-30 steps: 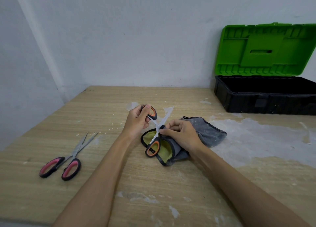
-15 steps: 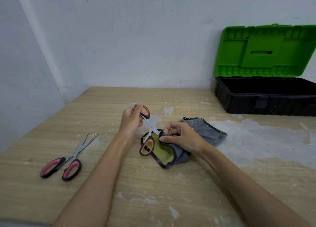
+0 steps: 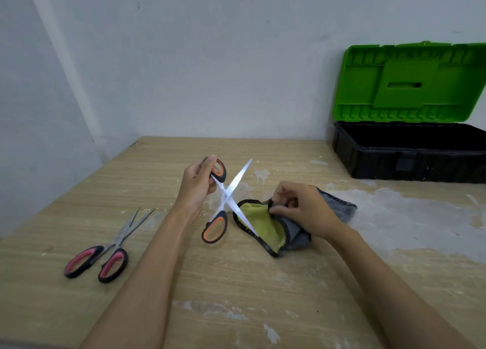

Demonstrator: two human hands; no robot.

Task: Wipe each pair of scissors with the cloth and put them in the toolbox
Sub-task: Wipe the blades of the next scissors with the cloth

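My left hand [image 3: 196, 184] grips the upper handle of the orange-handled scissors [image 3: 225, 200], which hang spread wide in an X above the table. One blade tip rests over the cloth [image 3: 264, 223], a grey cloth with a yellow-green inner side and black edging. My right hand [image 3: 302, 208] pinches the cloth's folded edge just right of the scissors. A second pair, the pink-handled scissors [image 3: 105, 251], lies on the table to the left, slightly spread. The toolbox [image 3: 410, 161] stands at the back right, black body, green lid raised.
The wooden table [image 3: 236, 283] carries white paint smears, a large patch at the right. A white wall runs behind the table and along its left side. The toolbox interior is dark and I cannot see what lies in it.
The scissors have spread wider and come away from the cloth. My left hand lifted them slightly. My right hand shifted right, still pinching the cloth.
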